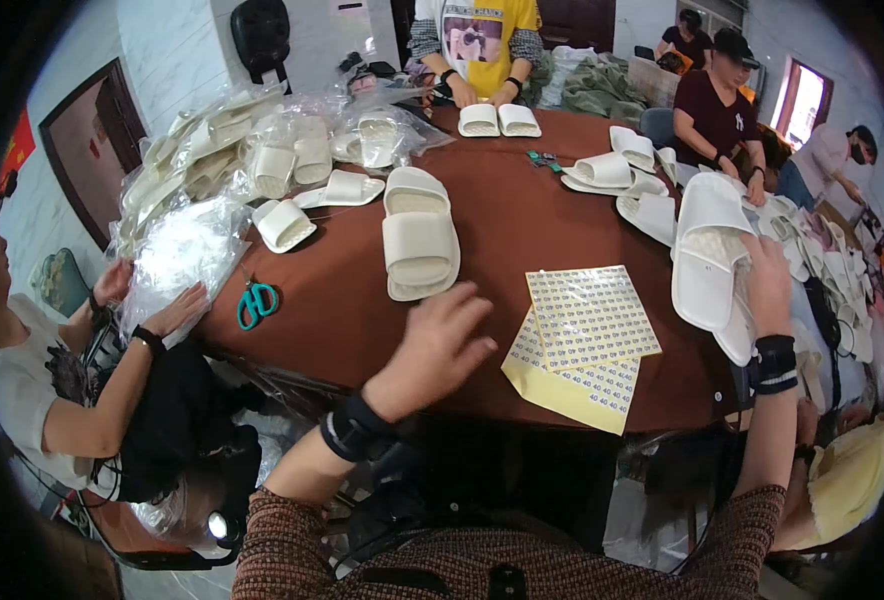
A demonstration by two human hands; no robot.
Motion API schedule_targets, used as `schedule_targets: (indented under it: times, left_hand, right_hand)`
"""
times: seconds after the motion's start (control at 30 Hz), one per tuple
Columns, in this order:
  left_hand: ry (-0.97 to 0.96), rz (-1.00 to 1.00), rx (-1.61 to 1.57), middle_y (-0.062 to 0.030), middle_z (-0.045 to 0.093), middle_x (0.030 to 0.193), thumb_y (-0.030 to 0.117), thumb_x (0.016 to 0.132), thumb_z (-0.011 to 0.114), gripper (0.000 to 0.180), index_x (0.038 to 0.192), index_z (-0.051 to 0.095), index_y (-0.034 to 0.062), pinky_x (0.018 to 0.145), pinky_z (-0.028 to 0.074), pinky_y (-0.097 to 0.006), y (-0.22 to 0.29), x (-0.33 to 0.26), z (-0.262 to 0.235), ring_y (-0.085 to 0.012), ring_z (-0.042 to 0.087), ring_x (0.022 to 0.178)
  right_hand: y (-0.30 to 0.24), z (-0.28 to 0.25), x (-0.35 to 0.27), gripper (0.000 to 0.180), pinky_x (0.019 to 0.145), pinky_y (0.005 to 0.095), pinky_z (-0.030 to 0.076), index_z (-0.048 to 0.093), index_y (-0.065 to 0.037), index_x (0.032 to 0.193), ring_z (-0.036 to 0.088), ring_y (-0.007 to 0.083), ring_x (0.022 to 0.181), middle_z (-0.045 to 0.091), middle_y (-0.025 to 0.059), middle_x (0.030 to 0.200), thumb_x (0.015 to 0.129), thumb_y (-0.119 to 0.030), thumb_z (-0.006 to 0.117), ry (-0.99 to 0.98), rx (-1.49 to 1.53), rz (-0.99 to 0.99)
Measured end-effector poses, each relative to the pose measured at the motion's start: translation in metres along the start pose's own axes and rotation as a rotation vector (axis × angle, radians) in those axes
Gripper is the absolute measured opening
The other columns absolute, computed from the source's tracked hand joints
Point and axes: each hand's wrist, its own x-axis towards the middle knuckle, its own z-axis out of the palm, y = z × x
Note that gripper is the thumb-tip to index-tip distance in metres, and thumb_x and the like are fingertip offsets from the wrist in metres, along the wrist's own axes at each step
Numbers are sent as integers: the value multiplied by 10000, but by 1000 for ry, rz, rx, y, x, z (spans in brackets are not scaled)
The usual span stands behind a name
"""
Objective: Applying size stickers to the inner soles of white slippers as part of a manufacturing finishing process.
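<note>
right hand point(767, 285) is pinching a white slipper point(707, 255) at its inner edge, fingers point(752, 275) curled over the rim, thumb side hidden; the slipper sits at the bench point(362, 310) edge, right of the sticker sheets point(592, 315), on top of other slippers; left hand point(437, 345) hovers just left of the sheets, fingers spread and holding nothing, nearest the stacked pair of slippers point(420, 245) beyond it; slipper looks light, soft and floppy, thin foam sole with a fabric band over the toe, so it should bend if held by one end; better grip is probably mid-sole or across the band, pinch is enough; not fragile, surface looks matte so low slip risk; look: plain white, open toe, textured dotted insole showing, wide upper band; sticker sheets are yellow-backed grids of small labels, two overlapped, near bench edge; teal-handled scissors point(257, 302) lie well left of the sheets; bagged slippers point(222, 160) piled far left of them; other people work around the bench.
</note>
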Motion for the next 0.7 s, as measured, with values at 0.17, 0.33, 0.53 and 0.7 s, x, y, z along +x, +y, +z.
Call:
schedule_targets:
  times: [0.17,0.33,0.53,0.7]
  left_hand:
    - [280,-200,-3,-184,569,1240,80,850,687,522,1321,491,-31,1008,446,-380,-95,4,-15,-294,555,1176]
    - [225,-711,-258,-229,593,1243,246,804,767,637,1284,487,-65,942,483,-398,-133,20,-31,-308,595,1123]
    - [28,-583,-397,-195,583,1278,234,760,761,748,1367,392,-1,975,478,-386,-153,45,-15,-288,585,1177]
    - [32,-426,-340,-217,587,1277,193,738,737,852,1452,308,15,997,473,-398,-158,61,-4,-334,587,1196]
  right_hand:
    - [22,34,-31,299,862,413,491,720,-130,968,604,344,1016,646,140,1053,786,39,553,-204,21,10]
    - [6,18,-25,262,864,433,482,702,-96,958,603,358,1020,654,149,1086,798,44,549,-116,155,15]
    - [-41,-23,-4,237,891,443,475,678,-56,986,606,371,1026,656,158,1105,814,59,563,-35,363,-45]
    - [-77,-50,-1,224,893,424,484,670,-61,997,614,364,1027,665,139,1093,826,48,573,-48,536,-123]
